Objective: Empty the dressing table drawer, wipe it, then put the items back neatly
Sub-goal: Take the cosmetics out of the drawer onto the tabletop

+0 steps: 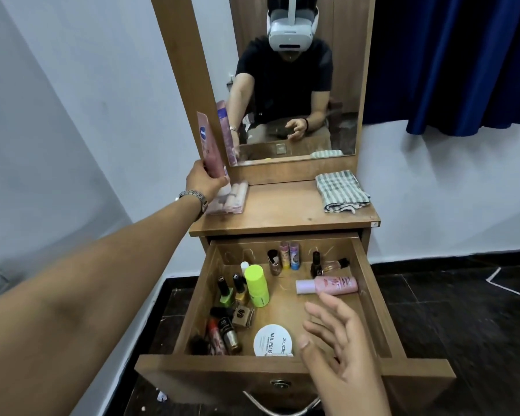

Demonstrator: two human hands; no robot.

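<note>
- The left hand [203, 181] reaches out to the back left corner of the dressing table's surface [282, 210], its fingers curled round the lower end of a tall pink tube [210, 145], which stands tilted against the mirror frame [183, 85]
- Just beside that hand, a pink packet [233, 196] lies flat on the surface
- A folded checked cloth [341, 190] rests at the back right corner of the surface, well apart from the tube
- The drawer [370, 295] is pulled out and not yet emptied
- The right hand [339, 346] hovers over the front right part of the drawer, fingers spread and relaxed, holding nothing
- Just beyond its fingertips a pink bottle [327, 285] lies on its side near the right wall
- A lime green container [256, 285] stands upright left of centre, with nail polish bottles [233, 291] just beside it
- A round white tub [272, 340] marked as nail polish remover wipes sits against the drawer front
- More small bottles and tubes [222, 336] are crowded in the front left corner; others stand near the back wall [288, 255]
- The mirror [294, 85] shows a person in a dark shirt and a white headset
</note>
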